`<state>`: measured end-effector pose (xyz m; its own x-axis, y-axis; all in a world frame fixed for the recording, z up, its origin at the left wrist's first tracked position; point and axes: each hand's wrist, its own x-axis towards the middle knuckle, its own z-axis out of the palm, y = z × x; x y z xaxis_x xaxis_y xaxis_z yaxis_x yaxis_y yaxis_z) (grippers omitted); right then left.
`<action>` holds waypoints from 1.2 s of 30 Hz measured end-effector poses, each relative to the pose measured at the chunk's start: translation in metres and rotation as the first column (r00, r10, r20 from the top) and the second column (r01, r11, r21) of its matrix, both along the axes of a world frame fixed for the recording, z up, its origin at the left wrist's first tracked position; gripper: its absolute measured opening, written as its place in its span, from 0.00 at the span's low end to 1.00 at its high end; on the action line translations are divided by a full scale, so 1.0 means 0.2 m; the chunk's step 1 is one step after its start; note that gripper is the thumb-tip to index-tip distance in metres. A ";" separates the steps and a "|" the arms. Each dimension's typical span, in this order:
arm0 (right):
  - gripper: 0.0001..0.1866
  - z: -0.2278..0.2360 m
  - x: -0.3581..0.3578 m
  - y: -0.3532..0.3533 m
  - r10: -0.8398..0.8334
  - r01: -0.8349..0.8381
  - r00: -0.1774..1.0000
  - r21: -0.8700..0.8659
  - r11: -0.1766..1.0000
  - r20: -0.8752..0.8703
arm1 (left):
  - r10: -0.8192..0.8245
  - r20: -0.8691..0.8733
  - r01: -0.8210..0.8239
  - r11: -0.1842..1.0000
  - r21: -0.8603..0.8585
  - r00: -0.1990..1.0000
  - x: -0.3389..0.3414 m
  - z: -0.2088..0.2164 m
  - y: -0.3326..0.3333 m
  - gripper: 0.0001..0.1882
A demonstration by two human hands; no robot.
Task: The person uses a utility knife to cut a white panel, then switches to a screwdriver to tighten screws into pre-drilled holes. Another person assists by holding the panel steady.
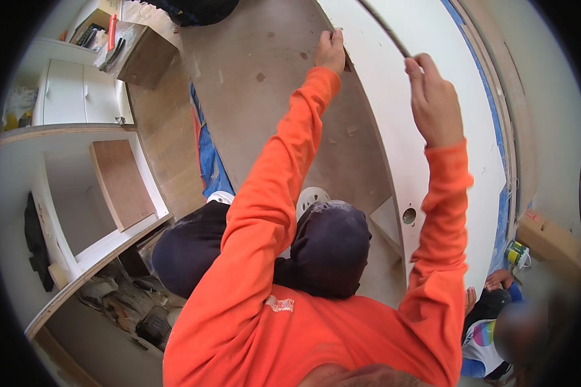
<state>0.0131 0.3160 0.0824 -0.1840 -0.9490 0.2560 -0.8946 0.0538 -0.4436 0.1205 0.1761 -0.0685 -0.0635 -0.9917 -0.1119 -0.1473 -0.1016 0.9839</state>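
Note:
A long white panel [394, 122] with a round hole near its lower end lies to the right of my knees. At its left edge is my left hand [330, 51], raised to the far side, its fingers bent and closed on that edge; the underside of the grip is hidden. My right hand [434, 103] is above the panel's face, thumb and fingers pinching the near end of a thin dark strip [384, 27]. That strip slants up and left out of view. Under the panel, a large brown board [252, 84] covers the floor.
White cabinets [77, 93] and an open frame with a brown board [122, 184] stand at left. A wooden box [145, 58] holds tools at the back. Blue sheeting [212, 161] edges the board. At lower right another person [490, 335] is beside a paint bucket [517, 253] and cardboard [552, 242].

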 end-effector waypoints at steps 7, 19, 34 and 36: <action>0.17 -0.21 -0.08 -0.21 0.224 -0.166 0.891 0.175 0.971 -0.396 | -0.790 0.383 0.567 0.611 0.552 0.478 0.51 -0.03 -0.40 0.27; 0.22 -0.23 0.04 -0.31 0.296 -0.041 0.707 0.381 0.924 -0.642 | -0.250 -0.871 0.747 0.640 0.178 0.422 0.24 -0.05 0.13 0.49; 0.18 -0.15 0.20 -0.41 0.120 -0.036 0.968 0.350 0.936 -0.222 | -0.221 -0.801 0.568 0.805 0.173 0.557 0.39 -0.19 -0.22 0.32; 0.15 -0.13 0.32 -0.35 0.061 -0.105 0.987 0.302 0.948 0.151 | -0.283 -0.735 0.544 0.828 0.137 0.617 0.43 -0.26 -0.31 0.29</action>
